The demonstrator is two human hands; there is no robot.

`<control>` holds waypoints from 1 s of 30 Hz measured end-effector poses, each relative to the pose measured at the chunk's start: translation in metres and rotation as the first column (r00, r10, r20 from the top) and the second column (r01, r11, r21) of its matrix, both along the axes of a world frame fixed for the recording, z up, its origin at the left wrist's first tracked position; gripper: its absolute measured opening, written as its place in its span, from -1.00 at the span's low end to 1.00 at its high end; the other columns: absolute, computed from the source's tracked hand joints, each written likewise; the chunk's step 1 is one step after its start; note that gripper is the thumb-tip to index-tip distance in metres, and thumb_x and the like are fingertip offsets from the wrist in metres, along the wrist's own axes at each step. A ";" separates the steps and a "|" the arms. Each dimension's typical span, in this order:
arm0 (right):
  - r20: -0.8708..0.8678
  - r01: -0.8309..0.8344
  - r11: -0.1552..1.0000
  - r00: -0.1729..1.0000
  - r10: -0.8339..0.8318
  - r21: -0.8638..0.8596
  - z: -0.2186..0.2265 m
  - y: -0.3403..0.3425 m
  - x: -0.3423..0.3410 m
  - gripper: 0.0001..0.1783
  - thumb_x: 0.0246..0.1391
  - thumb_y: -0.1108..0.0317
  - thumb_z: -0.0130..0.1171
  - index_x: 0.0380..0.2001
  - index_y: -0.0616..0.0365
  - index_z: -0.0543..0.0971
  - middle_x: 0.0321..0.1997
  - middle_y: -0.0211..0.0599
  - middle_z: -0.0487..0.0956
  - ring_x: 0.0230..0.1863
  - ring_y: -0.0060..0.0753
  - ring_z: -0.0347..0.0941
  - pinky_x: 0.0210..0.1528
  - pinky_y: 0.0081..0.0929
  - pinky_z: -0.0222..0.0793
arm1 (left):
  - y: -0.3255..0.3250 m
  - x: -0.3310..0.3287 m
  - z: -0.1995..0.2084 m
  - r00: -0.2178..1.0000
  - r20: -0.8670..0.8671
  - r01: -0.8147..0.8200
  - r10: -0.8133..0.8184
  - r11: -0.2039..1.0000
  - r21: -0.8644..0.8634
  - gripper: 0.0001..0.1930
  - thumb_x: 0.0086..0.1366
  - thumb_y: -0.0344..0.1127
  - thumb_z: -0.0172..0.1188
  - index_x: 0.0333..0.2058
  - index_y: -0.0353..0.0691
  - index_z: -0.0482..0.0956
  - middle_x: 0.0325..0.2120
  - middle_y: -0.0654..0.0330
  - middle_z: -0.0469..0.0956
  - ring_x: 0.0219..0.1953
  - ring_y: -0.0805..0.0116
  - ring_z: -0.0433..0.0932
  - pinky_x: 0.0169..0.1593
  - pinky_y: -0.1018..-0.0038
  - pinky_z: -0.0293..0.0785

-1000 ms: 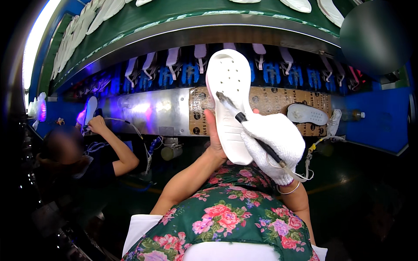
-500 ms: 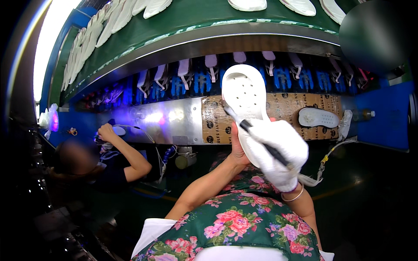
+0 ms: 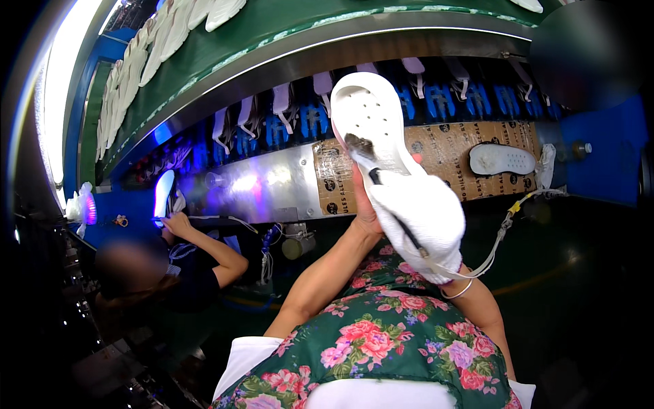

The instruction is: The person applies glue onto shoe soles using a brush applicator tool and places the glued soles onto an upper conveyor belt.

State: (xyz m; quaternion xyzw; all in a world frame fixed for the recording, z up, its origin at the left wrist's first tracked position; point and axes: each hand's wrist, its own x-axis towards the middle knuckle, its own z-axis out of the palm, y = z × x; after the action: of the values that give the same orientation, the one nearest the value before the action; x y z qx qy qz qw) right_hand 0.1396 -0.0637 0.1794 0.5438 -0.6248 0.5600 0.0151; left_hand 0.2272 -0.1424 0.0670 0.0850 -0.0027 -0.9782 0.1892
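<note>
A white shoe sole, with a raised rim and small holes, is held up at a slant above the workbench. My bare left hand grips its left side from beneath, most of the fingers hidden behind it. My right hand, in a white knitted glove, is closed around a dark-handled brush. The brush's dark bristles press on the sole's inner face, by the left edge below the holes. Glove and brush hide the lower end of the sole.
Another white sole lies on cardboard at the right. Beyond, soles hang on a rack with blue brackets, below a green conveyor belt carrying more soles. At left, another person's hand holds a brightly lit sole.
The brush tip has gone from the sole's left rim onto its inner face. My hands and the sole have shifted slightly left. The other person's sole now stands upright in the light.
</note>
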 end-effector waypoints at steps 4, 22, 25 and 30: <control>0.234 -0.144 0.989 0.963 0.135 0.024 0.004 0.003 -0.005 -0.76 -0.18 0.55 0.37 -0.32 0.17 0.69 -0.29 -0.22 0.67 -0.28 -0.17 0.62 -0.16 -0.34 0.50 | -0.004 0.000 -0.008 0.999 -0.041 -0.012 0.010 0.999 -0.046 0.11 -0.02 0.63 0.02 0.27 -0.19 0.17 0.08 -0.05 0.43 0.08 -0.18 0.46 0.14 -0.11 0.41; 0.326 -0.392 0.915 0.880 0.345 0.091 -0.005 0.016 -0.018 -0.78 -0.09 0.50 0.35 -0.28 0.11 0.69 -0.32 -0.23 0.66 -0.31 -0.22 0.61 -0.26 -0.41 0.51 | -0.036 -0.003 0.021 0.960 -0.252 0.080 -0.119 0.984 -0.158 0.15 -0.06 0.74 -0.14 0.19 -0.22 0.30 -0.03 -0.06 0.46 -0.07 -0.15 0.49 -0.07 -0.15 0.48; 0.366 -0.253 0.957 0.912 0.187 0.141 -0.007 0.021 -0.021 -0.77 -0.11 0.50 0.38 -0.29 0.12 0.69 -0.36 -0.22 0.64 -0.34 -0.27 0.60 -0.31 -0.44 0.49 | -0.042 0.000 0.027 0.999 -0.039 0.011 -0.016 0.991 -0.130 0.14 -0.04 0.72 -0.13 0.24 -0.19 0.23 0.01 -0.04 0.43 -0.10 -0.17 0.50 -0.16 -0.14 0.51; 0.406 -0.409 0.900 0.856 0.321 0.152 -0.004 0.026 -0.022 -0.75 -0.20 0.56 0.40 -0.34 0.17 0.67 -0.35 -0.20 0.67 -0.37 -0.28 0.59 -0.30 -0.45 0.46 | -0.053 0.005 0.024 0.991 -0.070 0.109 -0.114 0.991 -0.078 0.11 -0.10 0.68 0.06 0.23 -0.09 0.25 0.02 -0.15 0.35 -0.03 -0.24 0.41 -0.09 -0.08 0.48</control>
State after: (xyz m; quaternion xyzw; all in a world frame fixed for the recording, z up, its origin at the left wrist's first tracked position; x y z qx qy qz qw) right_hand 0.1179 -0.0377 0.1755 0.5353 -0.5622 0.5676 -0.2742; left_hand 0.2325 -0.1955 0.0913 0.0411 -0.0368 -0.9890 0.1371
